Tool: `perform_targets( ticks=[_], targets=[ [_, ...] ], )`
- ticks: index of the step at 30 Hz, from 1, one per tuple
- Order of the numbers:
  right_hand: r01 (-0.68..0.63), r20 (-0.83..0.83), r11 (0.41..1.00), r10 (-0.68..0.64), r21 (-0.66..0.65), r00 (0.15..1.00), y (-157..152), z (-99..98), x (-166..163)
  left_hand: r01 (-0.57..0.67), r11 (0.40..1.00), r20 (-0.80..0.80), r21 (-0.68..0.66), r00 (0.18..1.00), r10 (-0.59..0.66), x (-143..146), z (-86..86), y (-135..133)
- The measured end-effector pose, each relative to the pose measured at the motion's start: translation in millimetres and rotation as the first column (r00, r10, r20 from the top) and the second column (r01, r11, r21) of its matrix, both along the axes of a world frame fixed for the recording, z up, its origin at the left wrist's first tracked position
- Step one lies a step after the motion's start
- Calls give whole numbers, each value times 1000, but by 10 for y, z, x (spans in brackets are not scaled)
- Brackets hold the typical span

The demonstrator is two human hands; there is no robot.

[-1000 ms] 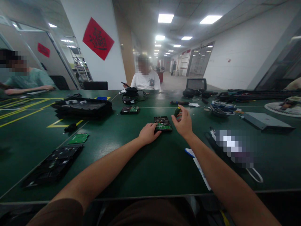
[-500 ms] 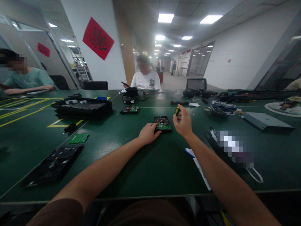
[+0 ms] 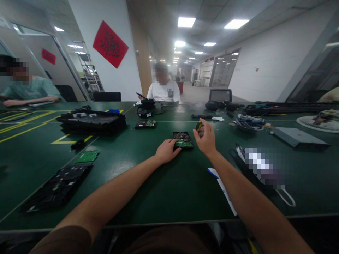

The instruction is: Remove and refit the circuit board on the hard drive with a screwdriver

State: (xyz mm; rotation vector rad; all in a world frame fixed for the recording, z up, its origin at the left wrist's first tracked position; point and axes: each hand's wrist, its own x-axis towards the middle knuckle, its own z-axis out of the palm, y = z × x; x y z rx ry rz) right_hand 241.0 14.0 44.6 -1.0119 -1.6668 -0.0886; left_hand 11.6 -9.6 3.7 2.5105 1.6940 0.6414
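The screwdriver point(image 3: 198, 125) has rolled slightly within your right hand's point(image 3: 206, 139) pinching grip, so turning seems under way, though its tip is hard to make out. Your left hand point(image 3: 166, 151), loosely spread, touches the hard drive point(image 3: 183, 140), well in from the desk's point(image 3: 148, 197) near edge.

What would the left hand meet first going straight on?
The drive: the left hand sits at its left side, apparently touching it, though exact contact is hard to judge.
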Motion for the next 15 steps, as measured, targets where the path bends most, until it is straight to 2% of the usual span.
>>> perform_targets(
  ticks=[15],
  targets=[
    [-12, -9, 1000, 12, -5, 1000, 12, -9, -8, 3, 1000, 9, 0, 1000, -3, -8, -12, 9]
  ],
)
